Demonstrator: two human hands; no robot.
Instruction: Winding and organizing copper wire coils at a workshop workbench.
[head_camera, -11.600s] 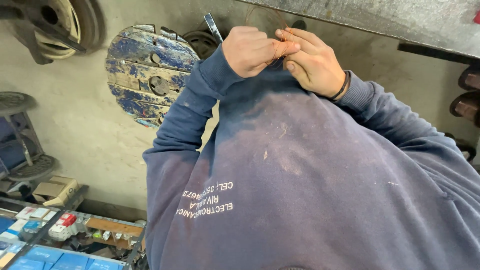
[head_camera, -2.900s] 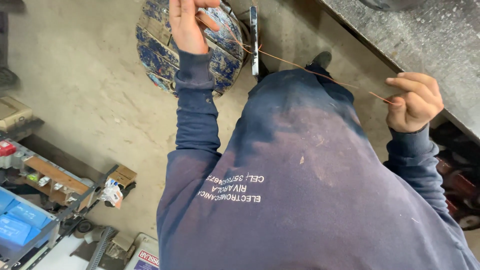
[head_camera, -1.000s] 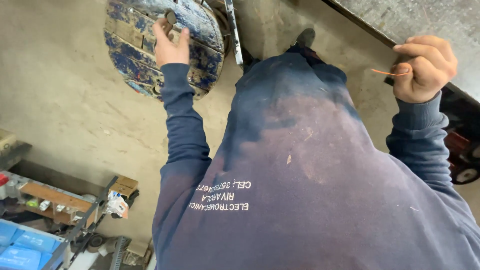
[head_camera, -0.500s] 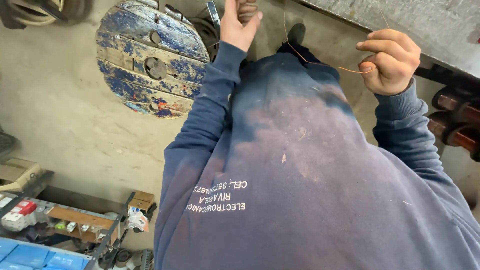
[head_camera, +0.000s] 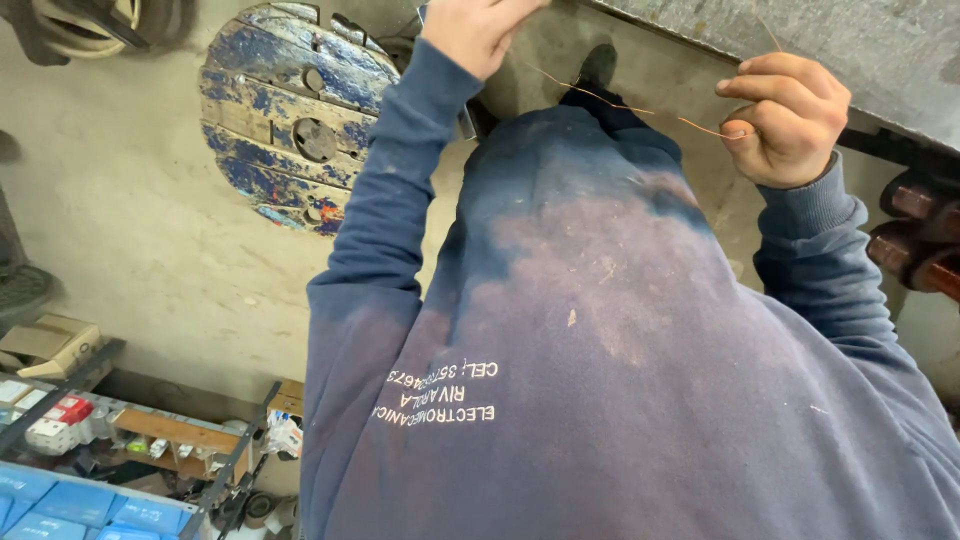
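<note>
Pinching one thin copper wire (head_camera: 640, 108), the right hand (head_camera: 785, 120) and closed left hand (head_camera: 475, 30) stretch it above the sweatshirt. One blue cable spool (head_camera: 290, 120) behind; one red-white box (head_camera: 62, 412) and blue bins (head_camera: 60, 505) lower-left.

The person's left hand (head_camera: 478, 30) is raised at the top of the view, fingers curled shut in a loose fist, the wrist partly cut off by the frame and the blue-sleeved arm stretched nearly straight up from the shoulder. The right hand (head_camera: 790, 120) sits lower and well apart from it, thumb and forefinger pinched together with the other fingers folded into the palm. That arm is bent at the elbow, its ribbed cuff snug at the wrist.
</note>
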